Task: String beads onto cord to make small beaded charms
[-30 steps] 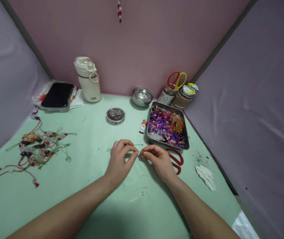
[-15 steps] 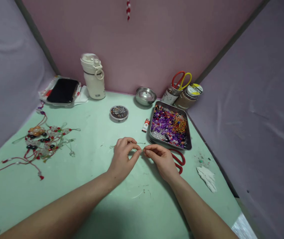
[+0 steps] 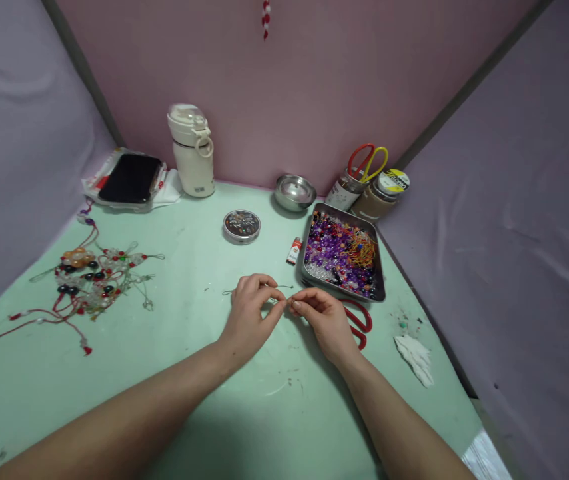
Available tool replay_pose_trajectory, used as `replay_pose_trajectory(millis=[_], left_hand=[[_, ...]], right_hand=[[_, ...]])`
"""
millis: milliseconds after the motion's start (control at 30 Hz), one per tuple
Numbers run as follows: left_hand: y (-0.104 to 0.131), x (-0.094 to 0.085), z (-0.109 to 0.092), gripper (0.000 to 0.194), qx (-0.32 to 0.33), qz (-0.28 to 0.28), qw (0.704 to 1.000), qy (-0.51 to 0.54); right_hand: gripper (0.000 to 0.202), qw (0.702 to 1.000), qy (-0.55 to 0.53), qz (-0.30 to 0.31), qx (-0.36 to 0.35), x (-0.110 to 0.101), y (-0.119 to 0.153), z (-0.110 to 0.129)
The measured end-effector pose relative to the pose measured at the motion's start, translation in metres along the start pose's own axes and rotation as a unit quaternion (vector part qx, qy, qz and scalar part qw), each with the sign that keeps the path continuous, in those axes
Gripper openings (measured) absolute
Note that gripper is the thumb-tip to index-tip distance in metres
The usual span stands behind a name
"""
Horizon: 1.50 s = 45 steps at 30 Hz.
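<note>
A thin greenish cord (image 3: 227,293) runs behind my left hand (image 3: 253,308), its far end showing just above the fingertips. The thumb and index finger of that hand are pinched on the cord. Almost touching them, my right hand (image 3: 318,317) has its thumb and fingers closed on the cord too. The bit between the two pinches is too small to make out clearly. Red-handled scissors (image 3: 363,320) lie partly under my right hand. Behind it stands a metal tray (image 3: 383,283) of purple, clear, red and black beads with yellow-orange threads.
Beaded strings (image 3: 89,277) lie in a heap at left. Farther back are a phone (image 3: 130,178), a cream bottle (image 3: 194,163), a round tin (image 3: 242,227), a metal bowl (image 3: 295,193), a lighter (image 3: 294,251) and jars (image 3: 343,191). Crumpled white tissue (image 3: 414,359) lies right.
The view has shifted slightly, so the things on the table appear a little to the right. Both hands keep their pinched pose, fingertips close together.
</note>
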<state>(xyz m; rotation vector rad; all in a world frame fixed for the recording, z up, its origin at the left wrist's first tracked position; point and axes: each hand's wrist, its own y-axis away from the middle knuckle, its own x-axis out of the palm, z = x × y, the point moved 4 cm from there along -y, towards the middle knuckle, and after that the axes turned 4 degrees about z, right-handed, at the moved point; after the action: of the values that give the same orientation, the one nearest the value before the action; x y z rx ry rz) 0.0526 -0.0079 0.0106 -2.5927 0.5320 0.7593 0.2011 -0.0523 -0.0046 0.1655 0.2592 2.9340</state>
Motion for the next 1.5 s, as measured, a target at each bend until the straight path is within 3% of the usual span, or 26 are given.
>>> replay_pose_trajectory(millis=[933, 1500], left_hand=[[0.0008, 0.0023, 0.0016, 0.01, -0.012, 0.001, 1.0, -0.018], [0.0011, 0.0021, -0.0003, 0.01, 0.026, -0.001, 0.997, -0.067]], right_hand=[[0.011, 1.0, 0.027, 0.004, -0.007, 0.0023, 0.0007, 0.0002], [0.028, 1.0, -0.028, 0.004, 0.008, 0.004, 0.0, -0.0048]])
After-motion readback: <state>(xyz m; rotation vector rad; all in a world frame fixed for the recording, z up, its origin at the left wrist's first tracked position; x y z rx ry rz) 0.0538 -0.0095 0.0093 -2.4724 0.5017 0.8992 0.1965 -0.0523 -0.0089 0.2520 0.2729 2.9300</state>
